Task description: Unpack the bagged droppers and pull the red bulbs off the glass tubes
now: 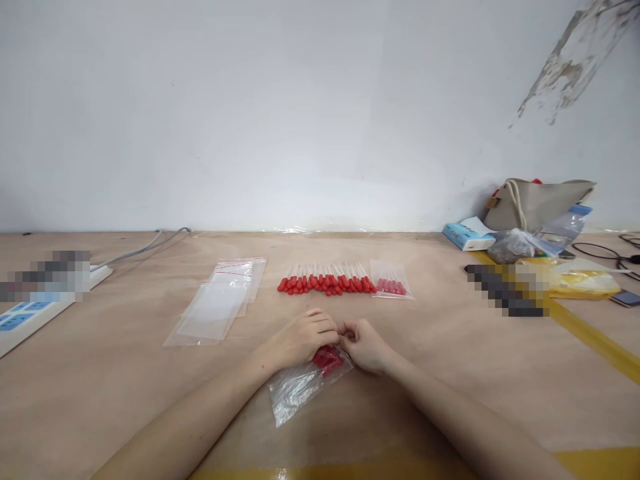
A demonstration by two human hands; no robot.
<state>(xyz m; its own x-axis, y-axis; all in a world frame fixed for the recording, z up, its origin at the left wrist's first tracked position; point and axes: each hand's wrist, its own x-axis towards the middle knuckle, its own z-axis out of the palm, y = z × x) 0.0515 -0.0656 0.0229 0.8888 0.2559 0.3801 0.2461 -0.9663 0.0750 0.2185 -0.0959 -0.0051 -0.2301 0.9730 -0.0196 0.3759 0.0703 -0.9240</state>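
Observation:
A clear plastic bag (297, 393) lies crumpled between my hands near the middle of the table, with red pieces (329, 361) showing through its upper end. My left hand (307, 335) is curled over that end from the left, fingers bent down on the bag. Close against it, my right hand (367, 345) has its fingers pinched at the bag's upper right edge. Just beyond my hands is a row of red-tipped sticks (327, 285) with thin pale stems pointing away. To its right, a flat clear bag (407, 293) holds several similar sticks.
Flat zip bags (215, 313) lie overlapping at left, near a power strip (37, 320) with a grey cable (145, 252). At right are a blue tissue pack (465, 236), a beige bag (540, 203), a yellow packet (580, 279) and blurred dark items. A white wall (250, 120) closes the back.

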